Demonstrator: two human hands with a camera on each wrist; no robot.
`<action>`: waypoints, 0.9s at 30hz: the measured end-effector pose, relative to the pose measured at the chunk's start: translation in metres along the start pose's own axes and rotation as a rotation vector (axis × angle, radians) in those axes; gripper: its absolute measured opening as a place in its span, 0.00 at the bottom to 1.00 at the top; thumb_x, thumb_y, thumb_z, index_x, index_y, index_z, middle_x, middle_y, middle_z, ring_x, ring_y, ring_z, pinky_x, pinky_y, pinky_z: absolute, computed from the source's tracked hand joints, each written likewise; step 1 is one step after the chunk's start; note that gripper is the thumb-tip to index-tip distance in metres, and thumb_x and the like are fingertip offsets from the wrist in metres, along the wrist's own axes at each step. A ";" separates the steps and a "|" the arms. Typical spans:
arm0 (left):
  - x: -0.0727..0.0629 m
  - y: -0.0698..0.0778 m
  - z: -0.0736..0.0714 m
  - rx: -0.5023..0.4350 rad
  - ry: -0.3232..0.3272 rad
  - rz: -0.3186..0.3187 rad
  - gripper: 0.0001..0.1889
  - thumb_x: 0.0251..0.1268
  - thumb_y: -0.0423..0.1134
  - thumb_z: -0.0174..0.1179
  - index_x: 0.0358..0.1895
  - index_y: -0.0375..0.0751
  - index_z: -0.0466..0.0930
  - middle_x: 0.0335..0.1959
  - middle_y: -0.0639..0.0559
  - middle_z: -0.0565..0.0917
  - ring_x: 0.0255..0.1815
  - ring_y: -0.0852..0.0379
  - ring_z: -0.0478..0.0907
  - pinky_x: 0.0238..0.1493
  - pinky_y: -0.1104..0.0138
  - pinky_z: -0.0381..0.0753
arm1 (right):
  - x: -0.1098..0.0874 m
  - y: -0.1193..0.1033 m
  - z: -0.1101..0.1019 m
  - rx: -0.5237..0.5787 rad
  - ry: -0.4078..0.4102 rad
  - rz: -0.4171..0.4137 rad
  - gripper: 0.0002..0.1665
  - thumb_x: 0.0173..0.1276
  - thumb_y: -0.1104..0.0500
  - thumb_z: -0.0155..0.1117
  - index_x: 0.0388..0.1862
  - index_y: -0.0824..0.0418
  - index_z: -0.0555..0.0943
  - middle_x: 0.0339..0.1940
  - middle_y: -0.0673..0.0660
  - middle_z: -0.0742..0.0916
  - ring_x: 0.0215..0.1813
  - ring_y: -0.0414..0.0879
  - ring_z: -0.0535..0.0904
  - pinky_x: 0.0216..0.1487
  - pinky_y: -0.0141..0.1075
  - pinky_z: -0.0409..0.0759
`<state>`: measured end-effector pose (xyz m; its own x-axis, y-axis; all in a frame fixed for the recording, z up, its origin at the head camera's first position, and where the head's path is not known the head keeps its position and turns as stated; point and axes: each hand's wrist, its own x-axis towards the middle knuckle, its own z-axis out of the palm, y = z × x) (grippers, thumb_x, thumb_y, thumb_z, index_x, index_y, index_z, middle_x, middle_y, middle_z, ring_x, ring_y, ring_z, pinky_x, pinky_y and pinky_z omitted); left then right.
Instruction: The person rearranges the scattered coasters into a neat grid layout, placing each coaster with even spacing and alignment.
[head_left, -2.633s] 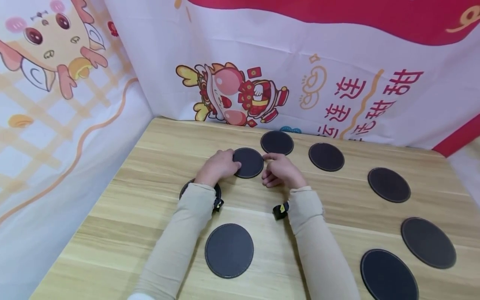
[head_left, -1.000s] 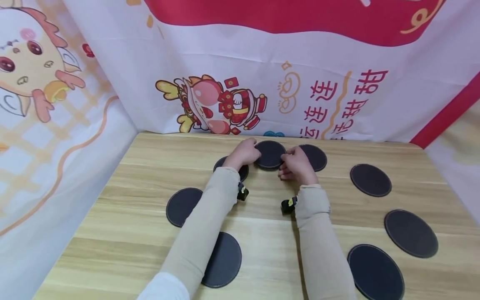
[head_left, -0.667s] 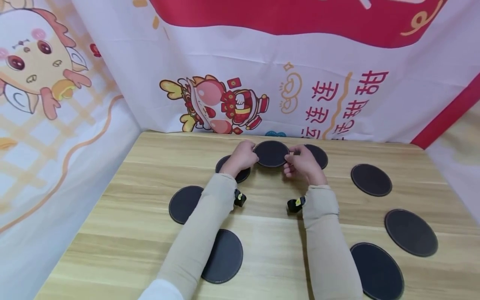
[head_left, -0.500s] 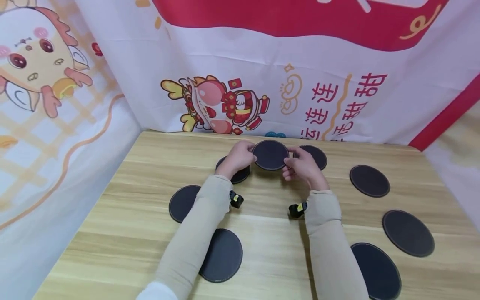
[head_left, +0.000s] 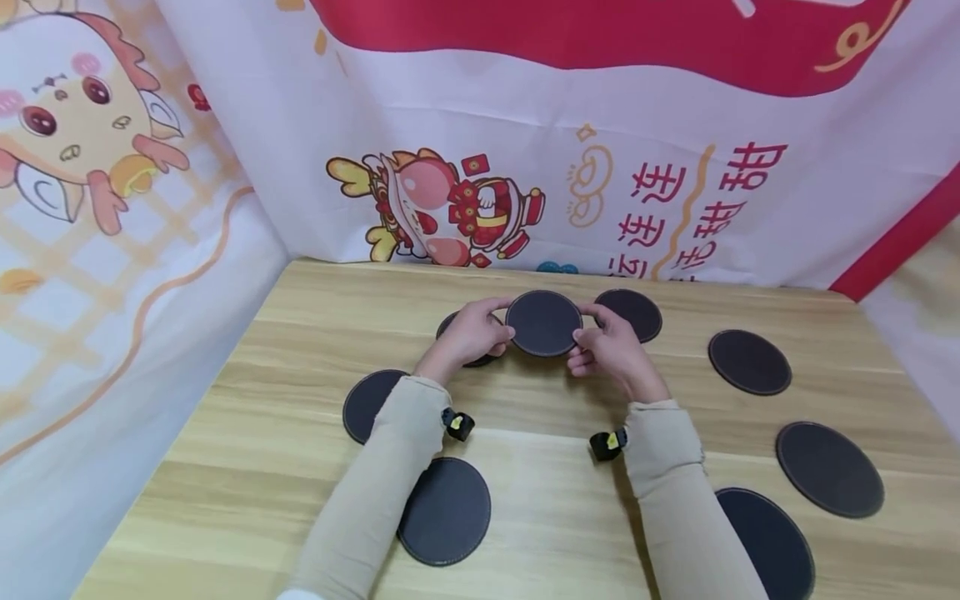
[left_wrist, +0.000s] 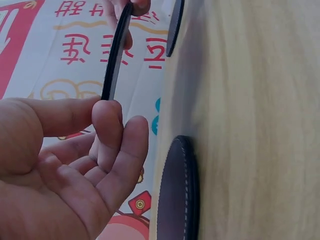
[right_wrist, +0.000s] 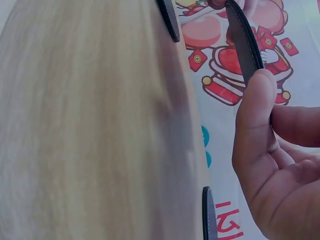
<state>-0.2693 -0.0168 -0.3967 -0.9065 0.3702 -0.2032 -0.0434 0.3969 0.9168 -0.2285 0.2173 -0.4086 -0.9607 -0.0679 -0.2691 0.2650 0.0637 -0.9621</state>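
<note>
A round black coaster (head_left: 543, 323) with a stitched rim is held above the back of the wooden table, pinched at opposite edges by both hands. My left hand (head_left: 472, 337) grips its left edge between thumb and fingers; my right hand (head_left: 611, 346) pinches the right edge. In the left wrist view the coaster (left_wrist: 116, 55) appears edge-on, raised off the tabletop. The right wrist view likewise shows the coaster (right_wrist: 246, 42) edge-on, its near rim between thumb and index finger. Behind my left hand, another coaster (head_left: 447, 323) lies partly hidden.
Several more black coasters lie about the wooden table (head_left: 540, 517): one behind my right hand (head_left: 633, 312), others down the right side (head_left: 828, 468) and near the left forearm (head_left: 446, 512). A printed white cloth (head_left: 300, 125) hangs along the back and left edges.
Both hands have left the coaster at left and moved to the one at the back. They have lifted that coaster off the table and brought it slightly nearer.
</note>
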 end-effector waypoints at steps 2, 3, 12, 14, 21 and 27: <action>0.000 -0.002 -0.001 0.019 -0.013 0.012 0.28 0.71 0.28 0.59 0.74 0.42 0.69 0.30 0.43 0.82 0.25 0.56 0.78 0.32 0.67 0.80 | 0.001 0.002 0.000 -0.001 -0.001 0.002 0.33 0.77 0.68 0.50 0.79 0.60 0.60 0.31 0.67 0.84 0.23 0.46 0.82 0.31 0.42 0.86; 0.001 -0.003 -0.002 0.032 -0.022 0.019 0.29 0.71 0.28 0.59 0.74 0.41 0.69 0.31 0.42 0.83 0.25 0.56 0.78 0.32 0.66 0.80 | 0.002 0.003 0.000 -0.002 0.001 0.004 0.33 0.77 0.68 0.50 0.79 0.60 0.60 0.31 0.67 0.85 0.23 0.46 0.82 0.31 0.42 0.86; 0.007 -0.004 -0.009 0.321 -0.027 0.094 0.31 0.67 0.27 0.55 0.75 0.38 0.66 0.40 0.42 0.85 0.36 0.51 0.81 0.42 0.62 0.78 | 0.008 0.005 -0.005 -0.019 0.015 0.048 0.33 0.78 0.68 0.50 0.80 0.60 0.59 0.27 0.61 0.85 0.24 0.46 0.83 0.32 0.42 0.86; 0.009 -0.005 -0.010 0.446 0.016 0.109 0.30 0.66 0.28 0.55 0.73 0.37 0.70 0.44 0.44 0.86 0.43 0.52 0.80 0.49 0.63 0.77 | 0.010 0.006 -0.006 -0.042 0.013 0.072 0.33 0.78 0.68 0.50 0.80 0.59 0.59 0.28 0.62 0.85 0.24 0.47 0.83 0.33 0.42 0.86; 0.007 -0.012 -0.007 0.748 0.070 0.026 0.26 0.67 0.33 0.59 0.69 0.42 0.75 0.59 0.38 0.75 0.60 0.41 0.70 0.62 0.54 0.70 | 0.015 0.008 -0.001 -0.175 -0.032 0.122 0.32 0.79 0.67 0.49 0.79 0.60 0.59 0.27 0.64 0.84 0.24 0.48 0.83 0.31 0.42 0.86; 0.006 -0.016 -0.004 0.840 0.068 -0.040 0.26 0.70 0.37 0.57 0.71 0.47 0.74 0.63 0.38 0.69 0.62 0.41 0.65 0.61 0.50 0.69 | 0.018 0.011 0.002 -0.218 -0.024 0.147 0.33 0.79 0.68 0.49 0.80 0.61 0.58 0.27 0.64 0.83 0.22 0.48 0.83 0.28 0.42 0.85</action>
<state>-0.2756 -0.0241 -0.4109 -0.9353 0.3023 -0.1841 0.2269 0.9113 0.3435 -0.2424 0.2145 -0.4236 -0.9103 -0.0650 -0.4089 0.3753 0.2872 -0.8813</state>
